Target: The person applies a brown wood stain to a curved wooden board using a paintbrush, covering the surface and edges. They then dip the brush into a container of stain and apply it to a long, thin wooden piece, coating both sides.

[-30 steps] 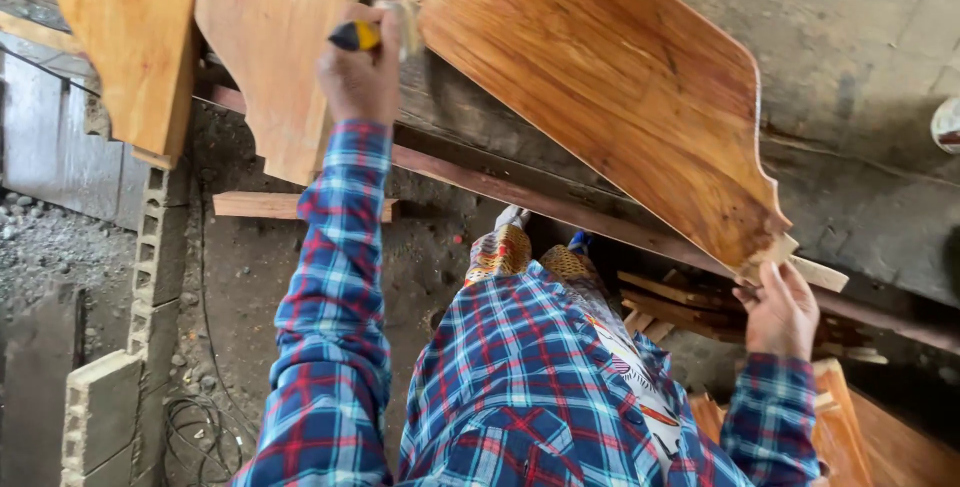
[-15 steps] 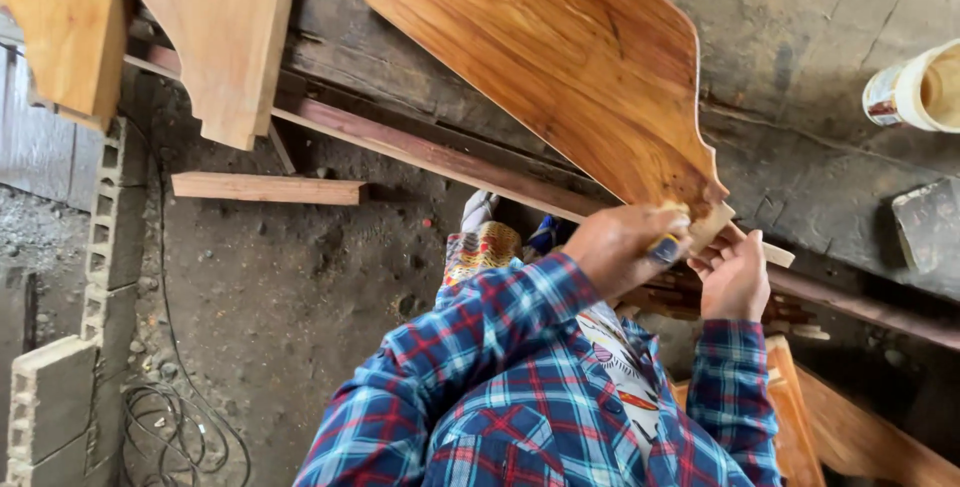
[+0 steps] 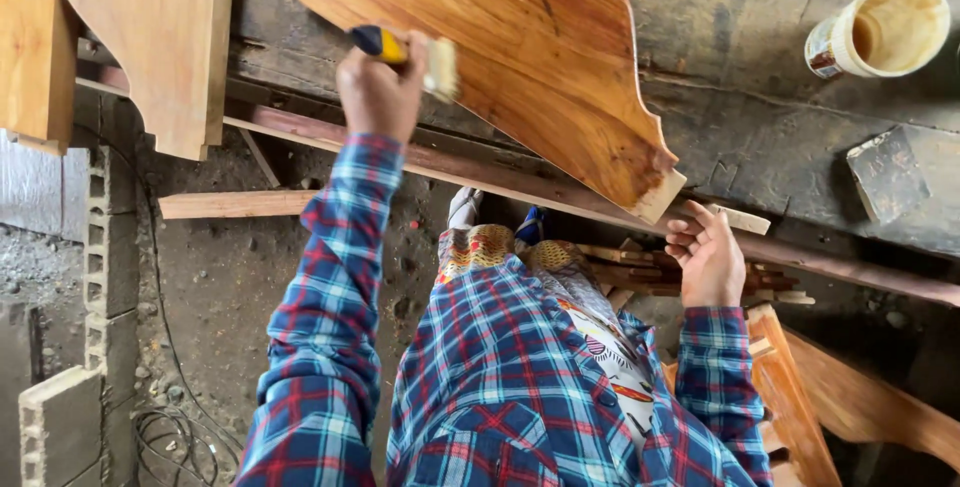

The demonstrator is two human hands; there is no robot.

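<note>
**Brush on a glossy curved panel**

Dusty ground [image 3: 250,287] and a rough grey bench top [image 3: 740,117] are filling the scene, with grey hollow blocks [image 3: 105,247] standing at the left edge. Across the far middle, a glossy reddish-brown curved wooden panel [image 3: 520,57] is lying on the bench, its pale, unfinished corner pointing near-right.

The person's left hand [image 3: 380,92] is reaching far out — fingers curled tight around a brush with a yellow-and-dark handle [image 3: 385,44], whose pale bristles are touching the panel's near-left edge. The right hand [image 3: 708,257] is hovering just near of the pale corner, fingers loosely bent and slightly spread, gripping nothing; whether the fingertips are touching the wood cannot be told.

Two paler wooden boards [image 3: 160,37] are hanging in at the far left, well apart from the brush. An open can of tan liquid [image 3: 885,27] is sitting at the far right of the bench, with a small dark square block [image 3: 885,172] just near of it. Long reddish slats [image 3: 480,172] are running under the panel — and orange-brown furniture parts [image 3: 800,417] are lying at the near right.
</note>
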